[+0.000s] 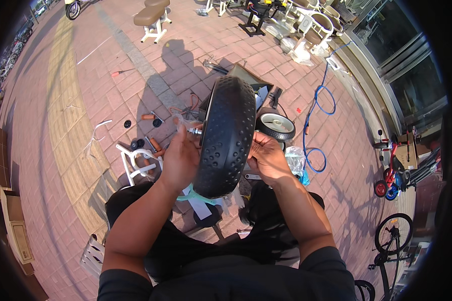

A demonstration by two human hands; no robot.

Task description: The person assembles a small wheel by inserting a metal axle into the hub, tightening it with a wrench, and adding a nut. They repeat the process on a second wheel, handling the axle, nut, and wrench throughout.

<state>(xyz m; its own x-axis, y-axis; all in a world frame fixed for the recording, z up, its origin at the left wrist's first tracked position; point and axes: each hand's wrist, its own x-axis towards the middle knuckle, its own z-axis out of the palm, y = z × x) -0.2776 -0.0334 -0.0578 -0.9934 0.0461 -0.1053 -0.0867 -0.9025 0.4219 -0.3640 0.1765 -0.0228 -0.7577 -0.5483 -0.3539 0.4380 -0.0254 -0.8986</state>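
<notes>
A black wheel point(226, 135) with a studded tyre is held upright between my hands, its tread toward me. On its left side a silver axle bolt point(195, 131) sticks out, and my left hand point(180, 158) is closed round that side, thumb near the bolt. The far fingertips are hidden behind the wheel. My right hand point(267, 155) grips the wheel's right side with bent fingers. Just beyond lies a second, smaller wheel point(276, 125) with a pale rim. A mint-green frame part point(201, 196) shows below the tyre.
A cardboard box point(248, 75) stands behind the wheel. Orange-handled tools point(154, 144), a white tubular frame point(130, 163) and small black parts point(127, 124) lie on the left. A blue hose point(317, 100) curls along the right. Farther off are a brown-padded bench point(150, 16) and a bicycle point(392, 236).
</notes>
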